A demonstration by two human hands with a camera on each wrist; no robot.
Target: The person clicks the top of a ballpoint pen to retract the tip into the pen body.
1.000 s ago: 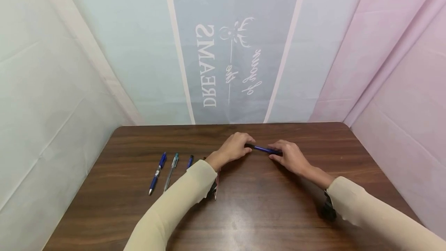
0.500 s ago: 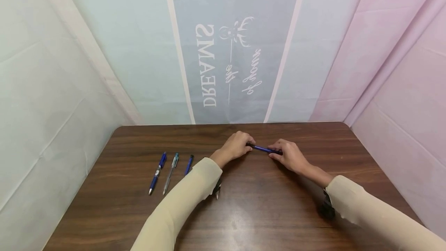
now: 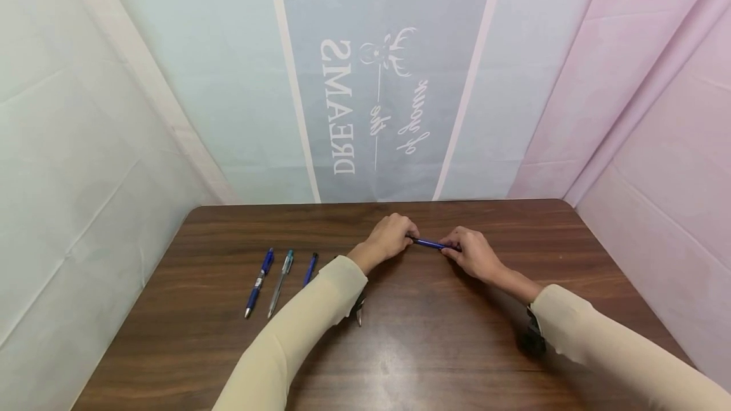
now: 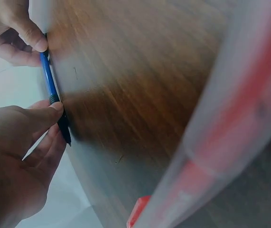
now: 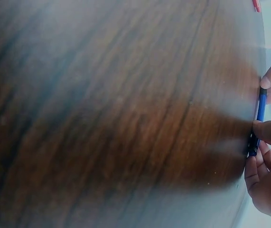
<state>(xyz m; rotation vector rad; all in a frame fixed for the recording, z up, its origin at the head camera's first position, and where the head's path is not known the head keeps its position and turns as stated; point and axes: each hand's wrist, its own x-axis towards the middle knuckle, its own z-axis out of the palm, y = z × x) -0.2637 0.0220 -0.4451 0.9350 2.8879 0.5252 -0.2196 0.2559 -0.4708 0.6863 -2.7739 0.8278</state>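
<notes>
A blue pen with dark ends [image 3: 427,243] lies nearly crosswise toward the back of the table, held at both ends. My left hand [image 3: 391,236] pinches its left end, where the left wrist view shows a dark grip and pointed tip between thumb and fingers. On the other end, thumb and fingertips of my right hand [image 3: 475,255] pinch the pen near its clip. The right wrist view shows the same blue pen [image 5: 262,105] low along the wooden surface. A clear-barrelled pen with red inside [image 4: 230,109] looms blurred beside the left wrist; my left forearm mostly hides it in the head view.
Left of my left sleeve, a blue pen with a dark-blue grip [image 3: 259,283], a clear pen with a teal top [image 3: 280,283] and a slim blue pen [image 3: 310,269] lie side by side. Printed cloth [image 3: 377,144] hangs behind the brown wooden table [image 3: 434,347].
My left forearm has shifted slightly right, uncovering more of the slim blue pen. Both hands keep their hold on the blue pen, which has barely moved.
</notes>
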